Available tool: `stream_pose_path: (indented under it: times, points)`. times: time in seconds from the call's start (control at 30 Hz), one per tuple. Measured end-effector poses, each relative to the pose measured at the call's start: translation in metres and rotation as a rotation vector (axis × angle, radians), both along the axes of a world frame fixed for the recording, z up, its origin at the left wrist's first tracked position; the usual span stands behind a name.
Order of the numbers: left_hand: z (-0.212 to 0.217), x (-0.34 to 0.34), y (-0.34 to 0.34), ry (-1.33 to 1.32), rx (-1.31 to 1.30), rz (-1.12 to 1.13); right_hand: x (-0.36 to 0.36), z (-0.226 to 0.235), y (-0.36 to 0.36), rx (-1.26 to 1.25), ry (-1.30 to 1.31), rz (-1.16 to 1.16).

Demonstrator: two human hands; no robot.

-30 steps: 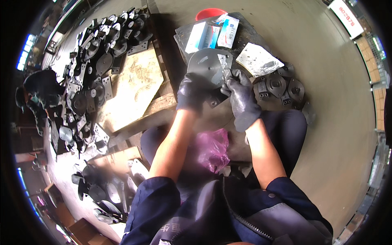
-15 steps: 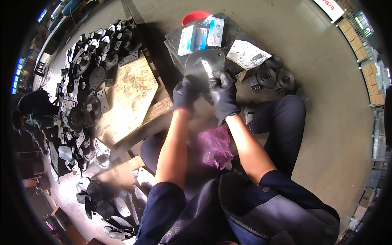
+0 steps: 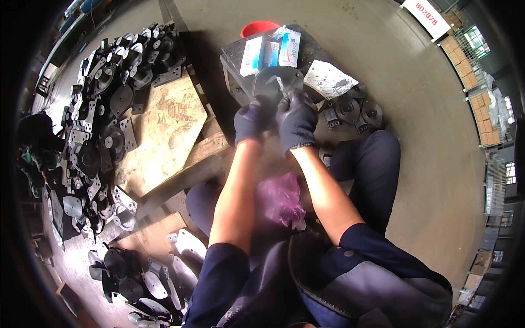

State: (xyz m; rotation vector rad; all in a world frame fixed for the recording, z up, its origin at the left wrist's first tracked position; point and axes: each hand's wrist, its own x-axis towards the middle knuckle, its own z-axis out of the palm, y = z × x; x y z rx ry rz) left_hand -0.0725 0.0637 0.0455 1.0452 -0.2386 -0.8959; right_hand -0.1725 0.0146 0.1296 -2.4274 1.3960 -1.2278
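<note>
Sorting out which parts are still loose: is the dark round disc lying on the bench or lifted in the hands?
Lifted: both gloved hands, left hand and right hand, grip the disc by its lower edge.

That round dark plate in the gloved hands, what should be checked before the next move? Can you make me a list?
1. Left hand gripping the round dark plate: ok, fingers wrap its lower left edge.
2. Right hand on the plate: ok, it rests on the lower right part.
3. Gloves on both hands: ok.
4. What the right fingertips pinch, a small light sliver: cannot tell.
5. Plate propped on the low stand beside the blue-and-white boxes: cannot tell.
6. Pink plastic bag staying in the lap: ok.
</note>
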Motion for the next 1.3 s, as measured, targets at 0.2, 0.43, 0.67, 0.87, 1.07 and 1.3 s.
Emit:
stream_pose_path:
  times: [0.2,0.43,0.67,0.87,1.07,1.3]
  points:
    - [0.077,-0.019,0.004,0.138,0.291,0.027,0.003,-0.011,-0.009,-0.054,0.004,-0.035]
    - [0.083,-0.019,0.002,0.123,0.316,-0.014,0.006,-0.025,-0.015,0.086,0.242,-0.127]
    - [0.081,-0.015,0.000,0.111,0.343,0.042,0.014,-0.009,-0.007,0.070,0.312,-0.160]
    - [0.082,-0.015,0.000,0.164,0.339,0.004,0.010,-0.031,-0.022,-0.033,0.224,-0.066]
    - [0.083,-0.014,0.000,0.157,0.346,-0.002,0.012,-0.026,-0.021,0.048,0.187,0.035]
    - [0.083,-0.016,-0.001,0.141,0.301,0.035,0.010,-0.028,-0.018,0.085,0.042,0.135]
